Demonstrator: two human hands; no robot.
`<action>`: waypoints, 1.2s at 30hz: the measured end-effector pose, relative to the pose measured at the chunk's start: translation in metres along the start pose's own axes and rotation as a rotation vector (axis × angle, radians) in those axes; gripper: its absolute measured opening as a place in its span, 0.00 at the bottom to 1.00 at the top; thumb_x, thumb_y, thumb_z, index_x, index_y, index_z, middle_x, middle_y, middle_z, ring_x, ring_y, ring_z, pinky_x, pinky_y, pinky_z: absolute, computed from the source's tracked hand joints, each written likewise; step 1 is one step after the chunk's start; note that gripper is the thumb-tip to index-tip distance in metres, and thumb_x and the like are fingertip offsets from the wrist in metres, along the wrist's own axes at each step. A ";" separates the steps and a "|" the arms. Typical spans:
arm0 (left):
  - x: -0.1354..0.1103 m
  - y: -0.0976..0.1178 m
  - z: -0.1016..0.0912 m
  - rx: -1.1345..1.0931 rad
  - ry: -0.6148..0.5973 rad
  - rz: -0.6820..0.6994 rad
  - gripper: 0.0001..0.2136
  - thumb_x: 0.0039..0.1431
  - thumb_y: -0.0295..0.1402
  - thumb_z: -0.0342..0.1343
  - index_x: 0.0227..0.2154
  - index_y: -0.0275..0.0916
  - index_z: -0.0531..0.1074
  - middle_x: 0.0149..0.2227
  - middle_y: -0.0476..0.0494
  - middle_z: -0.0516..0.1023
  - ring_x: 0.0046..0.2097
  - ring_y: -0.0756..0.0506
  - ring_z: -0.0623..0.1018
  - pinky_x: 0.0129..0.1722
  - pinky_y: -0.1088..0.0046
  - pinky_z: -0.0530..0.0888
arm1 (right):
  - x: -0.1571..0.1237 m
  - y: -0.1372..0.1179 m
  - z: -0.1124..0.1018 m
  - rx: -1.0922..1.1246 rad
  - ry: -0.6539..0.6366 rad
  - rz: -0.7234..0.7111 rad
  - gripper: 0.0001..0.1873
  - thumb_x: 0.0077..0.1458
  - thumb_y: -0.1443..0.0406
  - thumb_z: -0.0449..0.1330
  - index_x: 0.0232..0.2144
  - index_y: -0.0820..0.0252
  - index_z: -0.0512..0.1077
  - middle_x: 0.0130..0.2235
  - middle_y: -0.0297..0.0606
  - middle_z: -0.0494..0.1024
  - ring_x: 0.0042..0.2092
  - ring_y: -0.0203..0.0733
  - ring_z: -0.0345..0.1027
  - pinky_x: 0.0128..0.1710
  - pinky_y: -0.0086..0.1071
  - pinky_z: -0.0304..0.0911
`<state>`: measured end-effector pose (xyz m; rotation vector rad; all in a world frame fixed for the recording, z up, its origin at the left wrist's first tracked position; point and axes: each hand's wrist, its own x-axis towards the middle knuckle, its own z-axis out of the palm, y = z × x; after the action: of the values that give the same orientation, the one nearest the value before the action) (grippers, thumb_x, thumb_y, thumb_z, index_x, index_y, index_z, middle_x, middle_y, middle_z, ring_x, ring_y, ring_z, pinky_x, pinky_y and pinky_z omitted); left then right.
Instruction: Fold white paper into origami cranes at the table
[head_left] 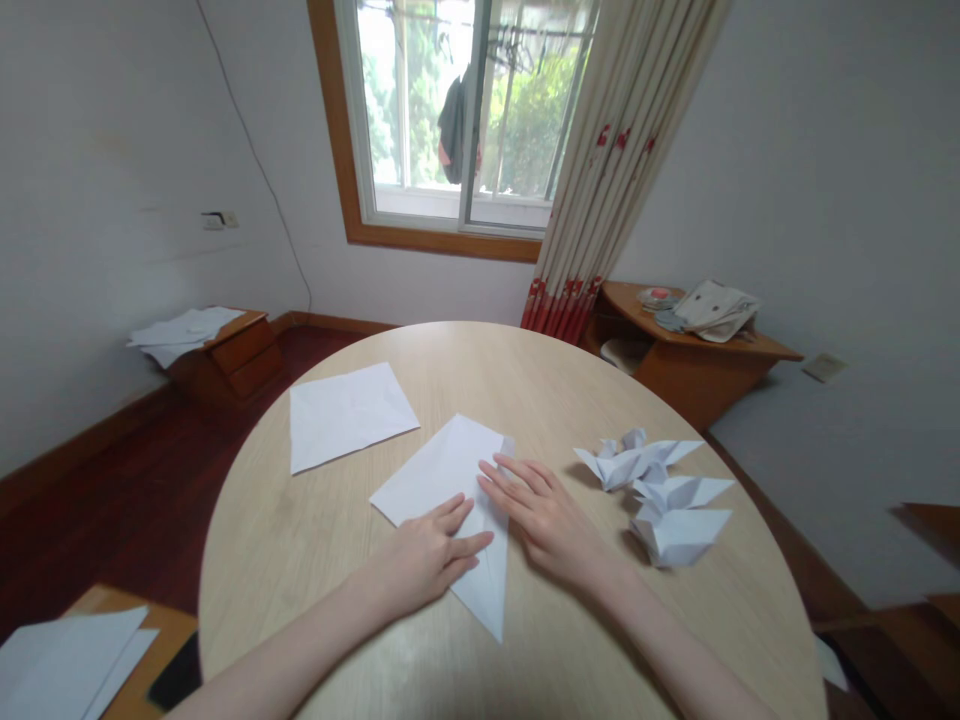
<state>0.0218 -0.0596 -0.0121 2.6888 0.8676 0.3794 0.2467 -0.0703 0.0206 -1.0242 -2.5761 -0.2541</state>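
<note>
Pressing a white folded paper sheet [442, 480] flat!
Left grip [424, 555] and right grip [544, 515] spread open on it, pinching nothing.

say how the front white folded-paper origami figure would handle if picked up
The white folded-paper origami figure is probably light for its size, being hollow-looking folded sheet. Its creased points look crisp but would likely crumple under a firm pinch. On the smooth wooden tabletop, a light push might slide or tip it.

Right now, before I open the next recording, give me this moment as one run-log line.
left hand: flat on folded paper | right hand: fingers on same paper | nearby: white sheet, paper birds | surface: round wooden table
</note>
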 end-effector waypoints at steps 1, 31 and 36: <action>0.000 -0.002 -0.001 -0.042 -0.009 -0.003 0.15 0.63 0.32 0.53 0.52 0.45 0.72 0.62 0.38 0.63 0.63 0.36 0.61 0.58 0.58 0.66 | -0.002 0.001 0.003 -0.012 0.007 -0.009 0.38 0.47 0.82 0.45 0.61 0.64 0.58 0.63 0.43 0.61 0.65 0.47 0.46 0.58 0.48 0.53; -0.003 0.024 0.001 0.137 -0.025 0.166 0.33 0.62 0.53 0.45 0.56 0.26 0.64 0.58 0.26 0.66 0.60 0.30 0.65 0.58 0.45 0.62 | -0.030 0.022 0.015 0.311 -0.171 0.257 0.17 0.55 0.77 0.52 0.41 0.61 0.77 0.50 0.47 0.76 0.54 0.47 0.69 0.53 0.42 0.66; -0.006 0.032 0.001 0.110 0.111 0.147 0.20 0.68 0.34 0.37 0.49 0.29 0.71 0.48 0.31 0.77 0.49 0.37 0.78 0.46 0.62 0.75 | -0.031 0.023 0.013 0.318 -0.113 0.263 0.14 0.58 0.75 0.53 0.38 0.59 0.77 0.47 0.43 0.79 0.50 0.45 0.73 0.49 0.40 0.68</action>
<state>0.0345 -0.0880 -0.0023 2.8669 0.7417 0.5321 0.2801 -0.0700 -0.0023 -1.2625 -2.4340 0.2796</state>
